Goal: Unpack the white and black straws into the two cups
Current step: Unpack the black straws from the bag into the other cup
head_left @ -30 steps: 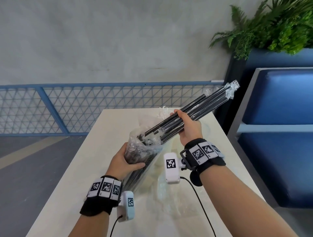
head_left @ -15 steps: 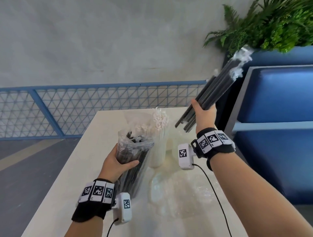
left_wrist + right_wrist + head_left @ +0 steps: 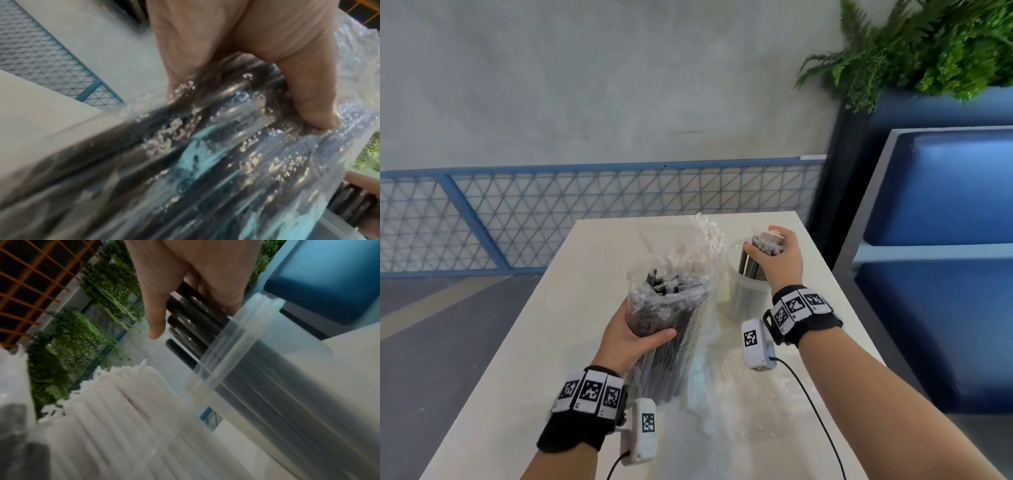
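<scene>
My left hand (image 3: 635, 337) grips a clear plastic bag of black straws (image 3: 671, 318) upright on the white table (image 3: 558, 294); the left wrist view shows my fingers (image 3: 304, 91) wrapped round the bag (image 3: 185, 154). My right hand (image 3: 774, 255) holds the tops of a bunch of black straws (image 3: 751, 263) that stands in a translucent cup (image 3: 746, 294) at the back right. The right wrist view shows these black straws (image 3: 193, 331) entering the cup (image 3: 277, 386). White straws (image 3: 710, 236) stand in the other cup, mostly hidden behind the bag; the right wrist view shows the white straws (image 3: 123, 402).
Crumpled clear wrapping (image 3: 750, 387) lies on the table in front of the cups. A blue bench (image 3: 941, 219) stands right of the table, with a planter of green plants (image 3: 928, 48) behind it. A blue mesh fence (image 3: 551, 212) runs along the far side.
My right hand pulled a bunch of black straws out of the bag, lifted it up to the right, then lowered it into the right cup. The left hand kept holding the bag.
</scene>
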A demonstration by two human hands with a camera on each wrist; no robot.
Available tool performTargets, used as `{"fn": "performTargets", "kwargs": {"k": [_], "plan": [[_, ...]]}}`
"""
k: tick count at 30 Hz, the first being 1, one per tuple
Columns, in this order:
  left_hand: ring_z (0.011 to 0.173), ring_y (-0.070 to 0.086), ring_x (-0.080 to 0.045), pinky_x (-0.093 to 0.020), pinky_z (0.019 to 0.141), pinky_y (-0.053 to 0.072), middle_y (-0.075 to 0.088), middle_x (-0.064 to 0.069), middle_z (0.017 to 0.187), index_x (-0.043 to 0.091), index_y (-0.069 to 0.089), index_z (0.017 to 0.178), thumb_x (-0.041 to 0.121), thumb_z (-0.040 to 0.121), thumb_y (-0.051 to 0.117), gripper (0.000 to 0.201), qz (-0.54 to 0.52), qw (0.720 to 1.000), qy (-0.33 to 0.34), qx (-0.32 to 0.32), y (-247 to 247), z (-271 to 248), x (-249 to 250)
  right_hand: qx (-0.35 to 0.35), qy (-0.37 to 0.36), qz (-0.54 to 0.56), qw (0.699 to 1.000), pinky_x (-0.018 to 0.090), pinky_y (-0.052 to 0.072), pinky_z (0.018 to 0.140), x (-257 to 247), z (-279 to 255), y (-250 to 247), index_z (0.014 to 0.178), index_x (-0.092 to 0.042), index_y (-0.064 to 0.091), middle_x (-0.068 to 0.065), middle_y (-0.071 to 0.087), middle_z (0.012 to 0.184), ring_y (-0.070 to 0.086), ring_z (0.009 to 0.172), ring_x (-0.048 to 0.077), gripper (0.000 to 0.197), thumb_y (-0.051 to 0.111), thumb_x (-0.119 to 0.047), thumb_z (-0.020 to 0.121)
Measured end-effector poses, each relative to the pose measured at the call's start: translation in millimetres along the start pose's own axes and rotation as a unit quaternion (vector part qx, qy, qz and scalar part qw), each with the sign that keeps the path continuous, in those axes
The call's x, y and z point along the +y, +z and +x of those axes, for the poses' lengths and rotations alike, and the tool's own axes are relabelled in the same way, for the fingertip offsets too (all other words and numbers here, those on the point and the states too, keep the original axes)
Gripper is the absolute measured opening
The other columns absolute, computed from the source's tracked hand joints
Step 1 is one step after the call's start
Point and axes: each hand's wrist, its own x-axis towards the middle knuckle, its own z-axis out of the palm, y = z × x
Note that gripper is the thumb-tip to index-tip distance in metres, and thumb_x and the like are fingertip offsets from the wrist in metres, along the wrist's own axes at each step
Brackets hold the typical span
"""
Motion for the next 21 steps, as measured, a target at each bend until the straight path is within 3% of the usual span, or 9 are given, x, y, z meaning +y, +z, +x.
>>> {"fn": "performTargets", "kwargs": {"k": [3,5,8,9,11,14,17,19,21], "plan": [[0.09,0.066,0.004,-0.01,0.073,0.052,0.067,0.004,0.105,0.018,0.054,0.116,-0.002,0.06,0.082,0.065,-0.008,1.0,0.0,0.005,-1.3,-0.3,-1.0,0.1,-0.086,-0.06,0.989,0.035,0.04,0.1,-16.2,-12.7,-1.2,0.119,-0.016,0.051,0.0,0.053,0.12,0.049,0.11,0.014,0.061,0.08,-0.031,0.068],[0.087,0.066,0.005,-0.01,0.071,0.052,0.067,0.003,0.103,0.017,0.054,0.114,-0.005,0.061,0.08,0.063,-0.016,1.0,0.004,0.01,-2.0,-1.7,-0.6,0.15,-0.203,-0.068,0.965,0.033,0.038,0.097,-31.1,-31.1,0.1,0.113,-0.015,0.053,-0.005,0.05,0.113,0.05,0.106,0.012,0.048,0.074,-0.033,0.074],[0.083,0.066,0.008,-0.008,0.068,0.051,0.066,0.004,0.101,0.021,0.053,0.108,-0.01,0.062,0.078,0.061,-0.029,0.999,0.013,0.012,-3.2,-3.9,-0.4,0.015,-0.272,-0.03,0.962,0.024,0.044,0.075,-45.7,-63.3,9.4,0.099,-0.016,0.057,-0.003,0.057,0.101,0.056,0.081,0.011,0.021,0.06,-0.031,0.085],[0.086,0.066,0.007,-0.009,0.07,0.051,0.065,0.003,0.104,0.022,0.053,0.109,-0.009,0.061,0.079,0.063,-0.034,0.999,0.016,0.014,-3.5,-4.2,-1.2,-0.057,-0.254,-0.054,0.964,0.023,0.047,0.071,-47.4,-72.1,14.0,0.099,-0.016,0.058,-0.001,0.059,0.101,0.057,0.077,0.01,0.021,0.055,-0.034,0.088],[0.091,0.065,0.005,-0.012,0.074,0.053,0.065,0.003,0.108,0.021,0.051,0.114,-0.01,0.061,0.078,0.067,-0.045,0.999,0.021,0.016,-4.6,-5.1,-4.6,-0.172,-0.194,-0.151,0.954,0.026,0.049,0.078,-43.8,-84.4,23.3,0.11,-0.019,0.057,0.001,0.054,0.11,0.059,0.08,0.013,0.034,0.046,-0.045,0.091],[0.091,0.065,0.007,-0.011,0.072,0.052,0.063,0.006,0.107,0.016,0.047,0.12,-0.017,0.06,0.075,0.074,-0.059,0.998,0.032,0.003,-4.5,-9.0,-4.9,-0.238,-0.111,-0.203,0.943,0.028,0.041,0.082,-39.8,-95.4,33.5,0.124,-0.018,0.05,0.005,0.05,0.111,0.054,0.091,0.021,0.045,0.048,-0.048,0.09],[0.092,0.063,0.009,-0.01,0.072,0.051,0.06,0.007,0.111,0.018,0.039,0.126,-0.018,0.057,0.077,0.086,-0.071,0.996,0.035,-0.029,-7.3,-9.9,-5.9,-0.272,-0.05,-0.106,0.955,0.034,0.055,0.074,-43.4,-101.2,39.0,0.116,-0.018,0.05,0.001,0.054,0.107,0.059,0.086,0.021,0.035,0.061,-0.031,0.086],[0.1,0.062,0.005,-0.016,0.079,0.052,0.059,0.007,0.116,0.025,0.038,0.126,-0.001,0.049,0.087,0.096,-0.069,0.997,0.031,-0.029,-12.7,-7.2,-10.9,-0.314,0.004,-0.022,0.949,0.021,0.056,0.062,-46.1,-104.1,41.0,0.113,-0.021,0.051,0.003,0.055,0.11,0.061,0.08,0.016,0.03,0.062,-0.016,0.086],[0.108,0.06,0.001,-0.022,0.088,0.051,0.059,0.01,0.12,0.034,0.038,0.124,0.017,0.04,0.09,0.1,-0.059,0.998,0.024,-0.023,-17.2,-5.8,-13.7,-0.335,0.047,0.038,0.94,0.019,0.054,0.061,-45.0,-105.0,41.5,0.115,-0.02,0.051,0.01,0.057,0.115,0.061,0.085,0.015,0.034,0.061,-0.007,0.085]]}}
